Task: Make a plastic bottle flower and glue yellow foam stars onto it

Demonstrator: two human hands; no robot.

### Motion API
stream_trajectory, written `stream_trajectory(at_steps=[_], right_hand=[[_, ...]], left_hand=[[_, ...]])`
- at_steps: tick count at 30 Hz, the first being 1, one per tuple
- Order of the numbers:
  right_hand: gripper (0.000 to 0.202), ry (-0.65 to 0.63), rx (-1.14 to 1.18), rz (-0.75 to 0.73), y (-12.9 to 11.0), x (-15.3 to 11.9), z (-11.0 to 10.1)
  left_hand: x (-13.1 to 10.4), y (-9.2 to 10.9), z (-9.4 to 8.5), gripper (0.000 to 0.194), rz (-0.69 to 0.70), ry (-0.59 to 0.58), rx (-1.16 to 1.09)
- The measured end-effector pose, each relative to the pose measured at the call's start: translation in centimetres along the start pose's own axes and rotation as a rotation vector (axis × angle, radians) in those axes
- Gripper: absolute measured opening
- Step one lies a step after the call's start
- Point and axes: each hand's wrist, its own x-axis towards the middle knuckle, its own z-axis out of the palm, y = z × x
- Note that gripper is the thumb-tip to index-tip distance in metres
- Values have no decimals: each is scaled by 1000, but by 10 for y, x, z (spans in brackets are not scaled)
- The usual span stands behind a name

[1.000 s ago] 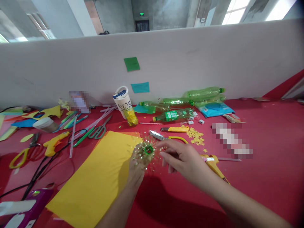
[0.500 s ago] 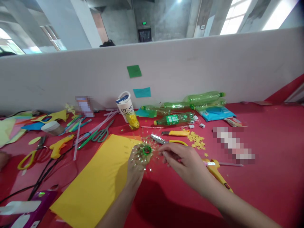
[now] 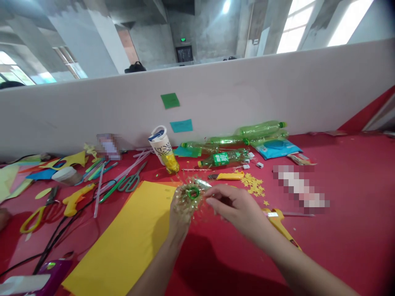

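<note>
A clear green plastic bottle top (image 3: 194, 192), cut into many thin strips that fan out round its neck ring, is held over the table. Behind the strips, my left hand (image 3: 180, 211) is closed on it from below; the strips partly cover its fingers. My right hand (image 3: 231, 203) pinches at the right edge of the fringe, thumb and forefinger together on a strip. Just behind the bottle top lie silvery pliers (image 3: 202, 183), mostly hidden. Under my left wrist is a stack of yellow paper (image 3: 123, 234).
Green bottles (image 3: 220, 158), a utility knife (image 3: 228, 176), yellow paper stars (image 3: 253, 185) and a white cup (image 3: 160, 146) stand or lie behind. Glue guns (image 3: 279, 220) rest on both sides. Scissors (image 3: 132, 181) and cables lie left. Another person's hand (image 3: 3, 218) shows at the left edge.
The camera view has tilted up slightly. The bottle top has turned a little in my left hand, and my right hand has come closer to its neck ring.
</note>
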Motion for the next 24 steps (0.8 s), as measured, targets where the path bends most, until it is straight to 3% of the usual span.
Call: stream_trajectory(at_steps=[5,14,20,24], right_hand=[[8,-136,211,176,4,5,-1],[13,-230,584,270,15,8,2],[13,-211,623,343,19,8,-1],[11,-215,602,358,20,8,-1]], left_hand=[[-2,-10,-4,30,10,31,1],[-2,-10,-5,32,-71,98,-14],[4,-20,-10,29,-85,145,-1],[3,-22,-13,29,-40,112,91]])
